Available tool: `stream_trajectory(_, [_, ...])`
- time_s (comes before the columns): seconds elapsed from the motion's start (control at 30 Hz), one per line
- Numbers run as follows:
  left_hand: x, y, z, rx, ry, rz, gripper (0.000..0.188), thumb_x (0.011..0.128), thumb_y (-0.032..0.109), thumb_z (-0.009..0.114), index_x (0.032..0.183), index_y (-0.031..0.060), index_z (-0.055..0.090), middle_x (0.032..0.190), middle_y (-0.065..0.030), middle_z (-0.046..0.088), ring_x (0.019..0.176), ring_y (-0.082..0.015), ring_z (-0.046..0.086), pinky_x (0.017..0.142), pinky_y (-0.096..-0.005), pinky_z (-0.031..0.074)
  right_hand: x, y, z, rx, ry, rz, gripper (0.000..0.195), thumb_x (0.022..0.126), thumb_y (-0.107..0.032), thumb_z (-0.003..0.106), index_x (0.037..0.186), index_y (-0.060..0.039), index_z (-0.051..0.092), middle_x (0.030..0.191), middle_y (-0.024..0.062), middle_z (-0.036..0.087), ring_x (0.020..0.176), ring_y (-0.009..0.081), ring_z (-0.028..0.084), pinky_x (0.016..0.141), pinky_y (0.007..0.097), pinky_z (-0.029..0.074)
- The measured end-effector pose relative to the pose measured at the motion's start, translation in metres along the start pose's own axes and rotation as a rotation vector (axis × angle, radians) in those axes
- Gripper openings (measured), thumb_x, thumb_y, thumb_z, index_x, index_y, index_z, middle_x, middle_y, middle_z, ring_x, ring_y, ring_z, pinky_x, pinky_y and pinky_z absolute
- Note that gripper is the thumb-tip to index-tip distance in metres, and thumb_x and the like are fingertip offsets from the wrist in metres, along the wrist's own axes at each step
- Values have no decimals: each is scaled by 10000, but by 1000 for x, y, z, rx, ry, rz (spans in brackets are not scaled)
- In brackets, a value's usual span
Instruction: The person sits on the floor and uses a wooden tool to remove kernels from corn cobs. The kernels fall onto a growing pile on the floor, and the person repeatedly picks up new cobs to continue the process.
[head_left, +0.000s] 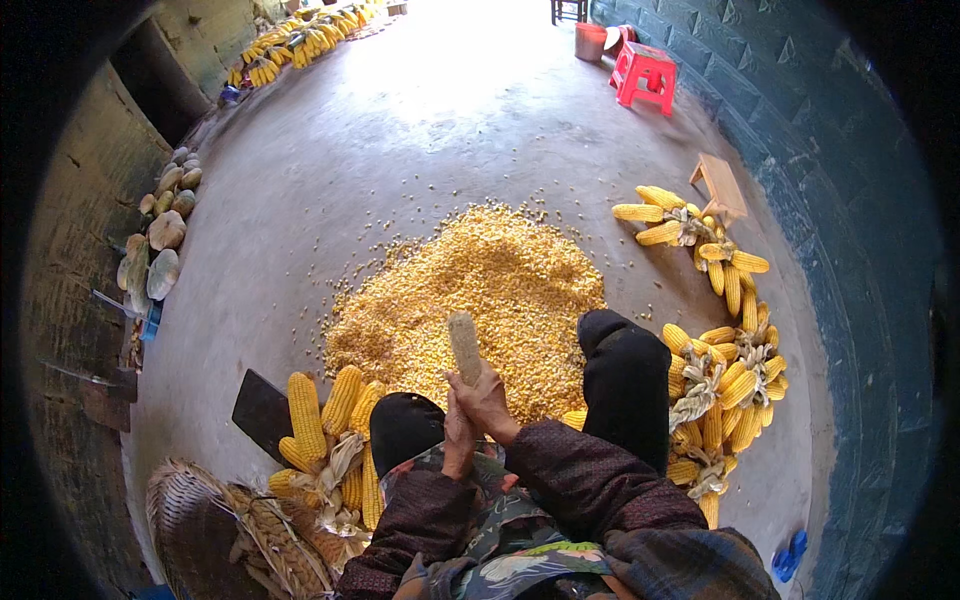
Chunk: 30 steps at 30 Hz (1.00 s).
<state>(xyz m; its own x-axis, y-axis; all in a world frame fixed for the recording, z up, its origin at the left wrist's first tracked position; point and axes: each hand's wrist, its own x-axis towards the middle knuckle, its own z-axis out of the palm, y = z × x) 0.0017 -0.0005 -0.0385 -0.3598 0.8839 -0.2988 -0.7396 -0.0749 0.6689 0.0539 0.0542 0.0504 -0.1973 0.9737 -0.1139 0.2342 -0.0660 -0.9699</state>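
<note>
A bare, greyish corn cob (465, 346) stands upright between my hands, its upper part showing no yellow kernels. My right hand (489, 399) wraps around the lower part of the cob. Pressed against it from the left is my left hand (457, 435), also closed about the cob's lower end. The fingers and palms hide that end. Just beyond my hands spreads a large heap of loose yellow corn kernels (480, 277) on the floor, reaching between my knees.
Husk-tied corn ears (306, 420) lie by my left knee, near a dark board (262, 412) and a woven basket (176, 510). More bundled ears (739, 390) line the right side, below a small wooden bench (720, 187). A red plastic stool (646, 75) and squashes (166, 231) stand farther off.
</note>
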Motion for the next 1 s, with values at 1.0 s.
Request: stream_trajectory(1.0, [-34, 51, 32, 110, 18, -448, 670, 967, 656, 226, 1100, 75, 532, 771, -86, 610, 592, -210, 595, 489, -331, 501, 25, 26, -24, 135, -88, -84, 349, 825, -318, 751, 871, 11, 646, 672, 104, 637, 650, 162, 638, 561, 355, 488])
